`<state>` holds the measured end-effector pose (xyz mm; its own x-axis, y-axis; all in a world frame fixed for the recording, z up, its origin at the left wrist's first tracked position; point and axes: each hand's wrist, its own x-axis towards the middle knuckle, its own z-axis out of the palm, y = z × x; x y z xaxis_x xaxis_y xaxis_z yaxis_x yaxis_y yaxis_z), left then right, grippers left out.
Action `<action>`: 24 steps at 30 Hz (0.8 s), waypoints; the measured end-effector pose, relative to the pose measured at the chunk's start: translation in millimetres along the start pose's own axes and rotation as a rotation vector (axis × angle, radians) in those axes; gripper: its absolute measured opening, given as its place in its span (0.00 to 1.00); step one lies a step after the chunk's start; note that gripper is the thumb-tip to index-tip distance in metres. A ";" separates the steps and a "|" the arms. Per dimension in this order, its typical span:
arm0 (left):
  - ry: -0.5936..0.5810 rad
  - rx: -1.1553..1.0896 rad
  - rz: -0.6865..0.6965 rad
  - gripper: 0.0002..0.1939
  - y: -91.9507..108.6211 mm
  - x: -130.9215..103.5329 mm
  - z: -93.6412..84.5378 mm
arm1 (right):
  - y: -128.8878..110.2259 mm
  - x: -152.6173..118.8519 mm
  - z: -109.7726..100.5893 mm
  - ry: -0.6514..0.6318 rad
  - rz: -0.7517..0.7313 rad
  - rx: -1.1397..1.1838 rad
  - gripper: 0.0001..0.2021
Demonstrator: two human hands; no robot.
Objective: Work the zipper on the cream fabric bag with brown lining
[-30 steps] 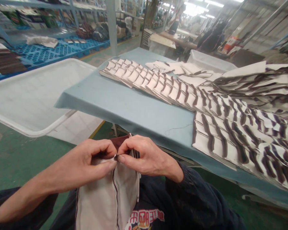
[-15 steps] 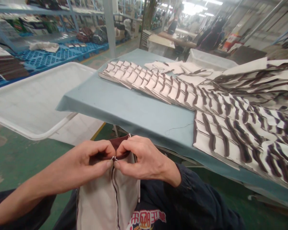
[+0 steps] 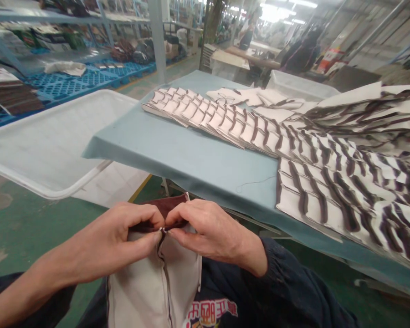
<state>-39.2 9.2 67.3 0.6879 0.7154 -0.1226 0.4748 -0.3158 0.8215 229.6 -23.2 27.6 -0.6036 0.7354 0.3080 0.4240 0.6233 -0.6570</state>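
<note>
My left hand (image 3: 118,239) and my right hand (image 3: 208,230) meet in front of my lap, each pinching the top edge of a beige fabric piece (image 3: 150,287) with a dark brown lining and a zipper down its middle. The thumbs and forefingers of both hands close on the small metal zipper end (image 3: 163,230) between them. The fabric piece hangs down over my lap below the hands.
A table with a light blue cover (image 3: 191,159) stands just ahead, with rows of overlapping beige and brown fabric pieces (image 3: 294,141) across it. A large white tray (image 3: 48,141) sits to the left. Blue pallets and shelving stand behind.
Both hands and the fabric piece have dropped slightly in view. The grip at the zipper end is the same.
</note>
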 end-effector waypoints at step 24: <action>0.064 -0.059 0.009 0.19 -20.3 -1.5 15.1 | -13.2 3.3 20.7 0.234 -0.261 -0.616 0.15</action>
<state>-41.6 5.1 42.4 0.6544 0.7518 -0.0809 0.4342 -0.2860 0.8542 208.0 -34.5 23.0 -0.6058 0.5363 0.5876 0.6320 0.7731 -0.0541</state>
